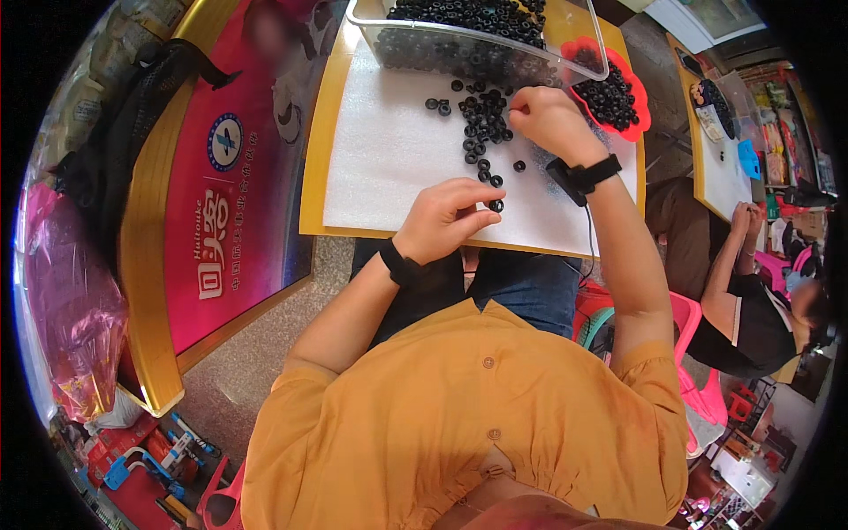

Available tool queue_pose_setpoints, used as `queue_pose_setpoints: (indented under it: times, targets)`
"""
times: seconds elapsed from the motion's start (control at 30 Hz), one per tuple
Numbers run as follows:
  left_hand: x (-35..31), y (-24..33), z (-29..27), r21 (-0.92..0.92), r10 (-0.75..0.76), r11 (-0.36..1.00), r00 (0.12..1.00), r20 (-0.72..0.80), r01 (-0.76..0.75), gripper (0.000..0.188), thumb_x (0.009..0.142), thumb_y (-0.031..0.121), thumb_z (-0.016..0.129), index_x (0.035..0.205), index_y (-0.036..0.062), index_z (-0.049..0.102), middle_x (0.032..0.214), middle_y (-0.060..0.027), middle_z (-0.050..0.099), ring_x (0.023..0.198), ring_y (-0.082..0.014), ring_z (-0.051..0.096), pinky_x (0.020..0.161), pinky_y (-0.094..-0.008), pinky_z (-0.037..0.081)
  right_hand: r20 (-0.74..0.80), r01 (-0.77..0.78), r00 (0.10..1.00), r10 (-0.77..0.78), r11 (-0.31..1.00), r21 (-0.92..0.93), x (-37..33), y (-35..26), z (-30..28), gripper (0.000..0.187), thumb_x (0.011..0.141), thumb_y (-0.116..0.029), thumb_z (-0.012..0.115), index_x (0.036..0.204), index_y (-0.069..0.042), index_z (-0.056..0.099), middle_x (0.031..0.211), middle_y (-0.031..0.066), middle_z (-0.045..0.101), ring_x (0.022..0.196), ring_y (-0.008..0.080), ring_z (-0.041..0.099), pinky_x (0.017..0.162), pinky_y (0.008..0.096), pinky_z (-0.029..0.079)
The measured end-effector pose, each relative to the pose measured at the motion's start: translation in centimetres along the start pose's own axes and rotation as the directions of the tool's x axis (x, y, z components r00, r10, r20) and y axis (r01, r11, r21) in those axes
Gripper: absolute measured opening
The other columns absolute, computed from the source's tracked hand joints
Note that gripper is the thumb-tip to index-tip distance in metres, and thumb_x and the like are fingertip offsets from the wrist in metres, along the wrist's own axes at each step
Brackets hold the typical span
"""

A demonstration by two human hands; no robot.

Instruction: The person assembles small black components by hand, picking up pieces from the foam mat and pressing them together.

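- Left hand (446, 217): thumb and forefinger pinch a black ring (496, 206) at its three o'clock.
- Right hand (556, 122): well apart, fingers curled; cannot tell whether they grip anything.
- Loose rings (477, 130): white sheet (380, 159), at the right hand's nine o'clock.
- Clear bin (367, 25) at its eleven o'clock, red bowl (638, 126) at two.

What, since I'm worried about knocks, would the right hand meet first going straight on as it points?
Likely the loose black rings just beyond the right hand, before the clear box; the hand's height is unclear.
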State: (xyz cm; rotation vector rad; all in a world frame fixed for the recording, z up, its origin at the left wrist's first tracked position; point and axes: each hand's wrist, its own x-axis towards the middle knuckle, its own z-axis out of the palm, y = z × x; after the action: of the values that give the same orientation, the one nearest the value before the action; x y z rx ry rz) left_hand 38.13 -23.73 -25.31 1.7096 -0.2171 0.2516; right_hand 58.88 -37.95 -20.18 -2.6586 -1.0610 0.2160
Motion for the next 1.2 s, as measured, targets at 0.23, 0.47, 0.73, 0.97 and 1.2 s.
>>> queue_pose_setpoints:
  times: [0.23, 0.47, 0.73, 0.97, 1.2]
  targets:
    - [0.0, 0.1, -0.1, -0.013, -0.029, 1.0, 1.0, -0.008, 0.029, 0.029, 0.084, 0.008, 0.074, 0.113, 0.0059, 0.072, 0.098, -0.0072, 0.069, 0.071, -0.0101, 0.057, 0.062, -0.023, 0.046, 0.15, -0.211, 0.976, 0.159, 0.511, 0.833, -7.3, -2.2, -2.4, 0.017, 0.085, -0.009, 0.071, 0.098, 0.0, 0.064, 0.079, -0.0001, 0.064, 0.064, 0.005, 0.059, 0.055, 0.0212, 0.048]
    - [0.0, 0.2, 0.0, 0.03, -0.052, 0.998, 0.998, -0.017, 0.052, 0.028, 0.083, 0.012, 0.076, 0.11, 0.0059, 0.072, 0.099, -0.0092, 0.07, 0.072, -0.0132, 0.062, 0.064, -0.0248, 0.05, 0.185, -0.224, 0.965, 0.183, 0.218, 0.95, -13.5, -4.0, 1.1, 0.015, 0.086, -0.003, 0.069, 0.101, -0.001, 0.066, 0.079, 0.0023, 0.064, 0.063, 0.0089, 0.058, 0.058, 0.023, 0.047]
    - [-0.1, 0.0, 0.3, 0.071, -0.025, 0.997, 1.0, -0.015, 0.026, 0.029, 0.083, 0.013, 0.076, 0.111, 0.0053, 0.071, 0.099, -0.0102, 0.07, 0.074, -0.0169, 0.063, 0.066, -0.027, 0.051, 0.164, -0.155, 0.962, 0.218, -0.061, 0.986, -14.9, -4.1, 4.0, 0.018, 0.09, -0.006, 0.069, 0.107, 0.001, 0.069, 0.083, 0.0042, 0.068, 0.069, 0.0099, 0.062, 0.064, 0.0231, 0.052]
    - [-0.1, 0.0, 0.2, 0.086, -0.031, 0.996, 1.0, 0.002, 0.031, 0.029, 0.083, 0.013, 0.076, 0.111, 0.0054, 0.071, 0.1, -0.01, 0.07, 0.073, -0.0167, 0.063, 0.066, -0.027, 0.051, 0.066, -0.051, 0.979, 0.192, -0.086, 0.995, -15.1, -3.7, 4.8, 0.023, 0.089, -0.002, 0.068, 0.111, 0.002, 0.066, 0.092, 0.0071, 0.068, 0.074, 0.0123, 0.064, 0.07, 0.0251, 0.054]
    - [-0.1, 0.1, 0.3, 0.085, -0.025, 0.996, 1.0, -0.006, 0.026, 0.029, 0.083, 0.013, 0.076, 0.111, 0.0058, 0.071, 0.1, -0.0098, 0.07, 0.073, -0.0163, 0.062, 0.066, -0.0269, 0.051, 0.06, -0.057, 0.981, 0.186, -0.02, 0.998, -15.4, -3.6, 4.6, 0.023, 0.087, 0.0, 0.07, 0.109, 0.002, 0.067, 0.095, 0.0072, 0.069, 0.075, 0.012, 0.065, 0.07, 0.0249, 0.054]
